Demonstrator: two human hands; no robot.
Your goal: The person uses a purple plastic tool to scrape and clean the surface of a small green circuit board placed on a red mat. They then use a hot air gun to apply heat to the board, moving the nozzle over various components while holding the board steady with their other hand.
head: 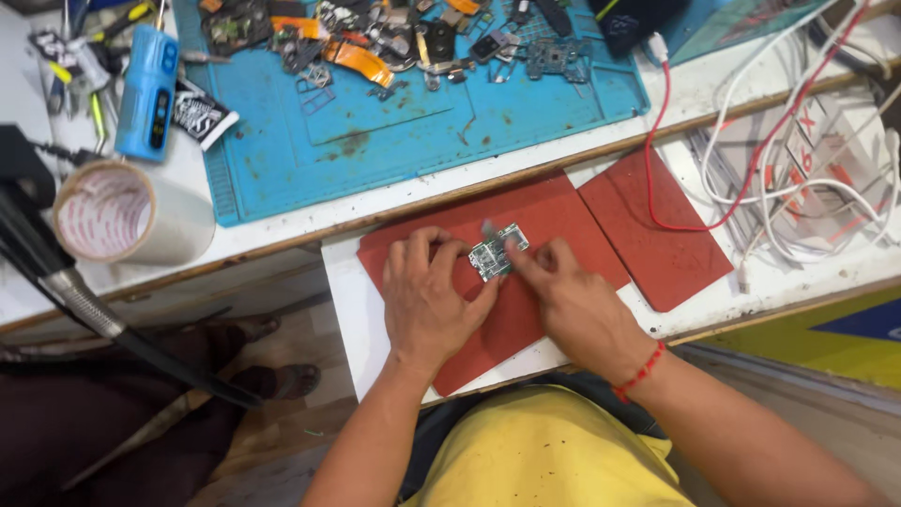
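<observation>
Left hand (427, 296) fingers pinching small circuit board (496, 253) on red mat (549, 221), right hand (572, 300) fingers closed, fingertip pressing board, blue mat (394, 131) behind, tape roll (127, 214) at left

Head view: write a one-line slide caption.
Both hands, left and right, hold a small circuit board on a red mat.

small green circuit board (497, 252), flat on red mat (554, 216), slightly angled
</observation>
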